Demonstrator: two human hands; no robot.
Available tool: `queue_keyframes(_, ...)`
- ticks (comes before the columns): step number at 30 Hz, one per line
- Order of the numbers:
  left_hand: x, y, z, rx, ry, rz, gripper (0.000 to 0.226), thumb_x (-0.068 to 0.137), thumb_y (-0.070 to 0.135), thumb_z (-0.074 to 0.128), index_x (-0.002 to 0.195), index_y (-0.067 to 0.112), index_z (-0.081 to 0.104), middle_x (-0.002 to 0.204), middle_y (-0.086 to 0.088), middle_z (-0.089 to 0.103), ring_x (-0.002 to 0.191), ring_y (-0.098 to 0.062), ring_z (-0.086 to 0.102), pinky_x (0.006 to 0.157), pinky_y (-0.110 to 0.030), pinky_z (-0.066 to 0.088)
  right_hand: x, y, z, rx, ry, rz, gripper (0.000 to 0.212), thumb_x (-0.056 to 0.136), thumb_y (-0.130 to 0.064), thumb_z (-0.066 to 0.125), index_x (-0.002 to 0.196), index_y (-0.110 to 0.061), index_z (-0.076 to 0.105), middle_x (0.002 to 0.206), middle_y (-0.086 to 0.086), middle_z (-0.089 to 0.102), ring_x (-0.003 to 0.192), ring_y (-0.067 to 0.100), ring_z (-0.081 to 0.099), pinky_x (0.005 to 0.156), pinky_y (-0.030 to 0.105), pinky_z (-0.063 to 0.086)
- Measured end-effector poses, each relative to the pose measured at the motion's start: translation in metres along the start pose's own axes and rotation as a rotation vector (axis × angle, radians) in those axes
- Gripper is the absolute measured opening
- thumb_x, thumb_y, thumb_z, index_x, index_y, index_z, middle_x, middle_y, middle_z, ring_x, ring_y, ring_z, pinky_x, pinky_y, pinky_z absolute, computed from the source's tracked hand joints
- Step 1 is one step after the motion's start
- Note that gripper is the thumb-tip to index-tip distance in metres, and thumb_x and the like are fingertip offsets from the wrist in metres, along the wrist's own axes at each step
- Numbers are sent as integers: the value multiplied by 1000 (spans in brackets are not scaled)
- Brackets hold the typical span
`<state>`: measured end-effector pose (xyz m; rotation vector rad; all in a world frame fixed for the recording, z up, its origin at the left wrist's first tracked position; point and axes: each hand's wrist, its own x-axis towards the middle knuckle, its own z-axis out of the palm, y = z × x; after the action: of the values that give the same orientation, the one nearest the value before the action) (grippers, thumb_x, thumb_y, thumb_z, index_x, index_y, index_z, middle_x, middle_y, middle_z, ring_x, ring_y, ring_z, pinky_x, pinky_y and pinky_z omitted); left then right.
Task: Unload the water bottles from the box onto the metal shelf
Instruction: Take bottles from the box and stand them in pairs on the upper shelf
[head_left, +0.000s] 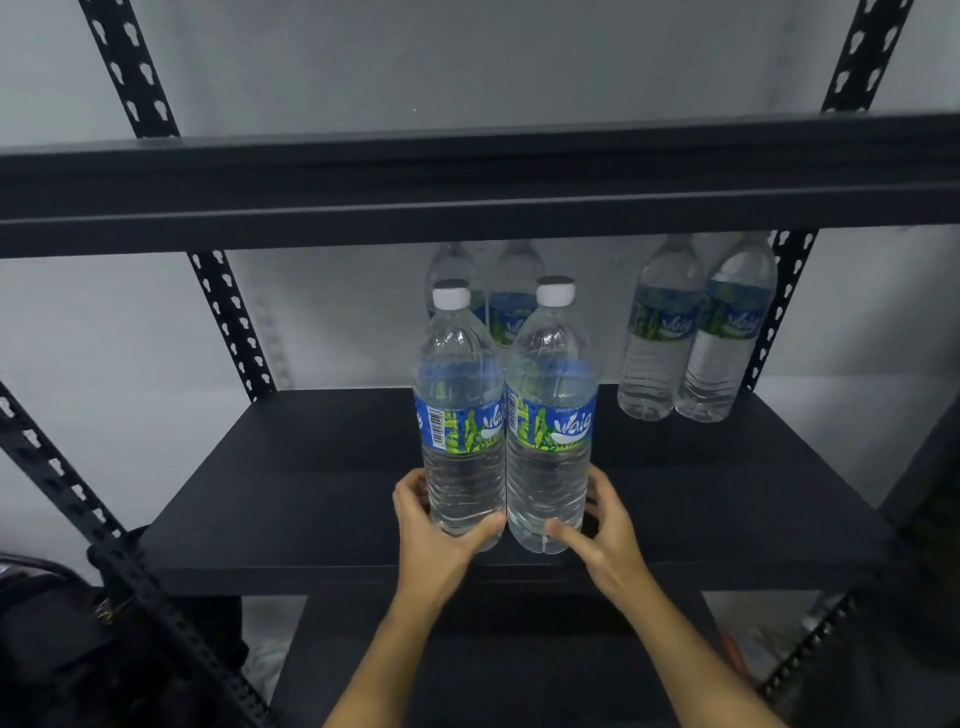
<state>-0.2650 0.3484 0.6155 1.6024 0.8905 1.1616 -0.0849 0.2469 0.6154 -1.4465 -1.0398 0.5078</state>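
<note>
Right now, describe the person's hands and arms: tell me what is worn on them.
Nothing is worn. The left hand and right hand are bare: no gloves, rings or watch show. The left forearm and right forearm are bare too, with no sleeve, band or marking in view down to the picture's bottom edge.

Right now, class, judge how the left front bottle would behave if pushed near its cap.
The left front bottle is tall and narrow, so a push near the cap would probably tip it. It looks full of water, so likely heavy for its size. Its ribbed thin plastic may flex slightly under the left hand gripping its base.
</note>
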Motion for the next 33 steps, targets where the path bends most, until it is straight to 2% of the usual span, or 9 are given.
queue_keyframes(7,3,-7,-4,-24,3,-26,95,49,38,99,125,38,43,127,12,60,115,-2,61,96,-29,54,3,9,3,-22,22,-15,81,66,-44,78,138,-25,46,128,-8,62,117,8,59,92,16,47)
queue_keyframes(10,3,-8,-4,-40,5,-36,96,49,38,99,128,33,45,126,13,62,116,-3,62,95,-28,54,4,13,3,-24,24,-15,83,65,-45,79,138,-25,45,128,-8,62,116,7,59,90,14,47)
queue_keyframes(14,8,-11,-8,-95,-49,-39,88,56,25,97,131,26,50,125,9,65,117,-7,64,97,-28,55,5,15,3,-16,26,-24,83,66,-44,78,139,-24,45,128,-8,62,116,7,59,90,11,47)
queue_keyframes(16,9,-12,-9,-87,-79,-26,93,58,31,96,135,28,44,132,10,60,122,-7,60,102,-30,53,4,16,4,-16,29,-29,82,66,-45,78,138,-24,46,128,-8,62,116,7,59,91,14,48)
queue_keyframes(19,9,-10,-7,-49,-53,-17,98,49,46,92,129,39,36,137,6,42,124,-2,51,98,-21,50,4,16,4,-18,31,-39,82,66,-46,78,138,-24,46,128,-9,62,116,6,59,90,12,47)
queue_keyframes(24,11,-16,-6,-14,-36,-18,93,46,43,96,120,37,40,126,5,53,118,-7,56,101,-33,51,3,16,5,-8,34,-46,81,67,-46,77,139,-24,45,129,-10,61,115,4,59,90,11,46)
queue_keyframes(27,12,-16,-9,-33,-52,-25,90,49,38,97,121,37,43,126,9,56,116,-2,58,99,-30,51,2,15,5,-4,40,-51,80,67,-46,76,138,-25,45,129,-10,61,115,3,58,90,10,46)
queue_keyframes(30,13,-15,-13,-70,-115,-52,95,53,34,95,132,28,43,131,6,57,120,-5,59,101,-30,52,2,14,6,-5,40,-51,80,67,-48,76,138,-27,45,129,-11,61,116,3,58,91,11,46)
queue_keyframes(33,14,-13,-17,-99,-186,-64,93,60,26,91,137,24,40,138,1,56,121,-4,60,96,-21,52,2,14,5,-8,38,-51,82,66,-49,76,138,-26,45,129,-11,61,116,4,58,90,10,46)
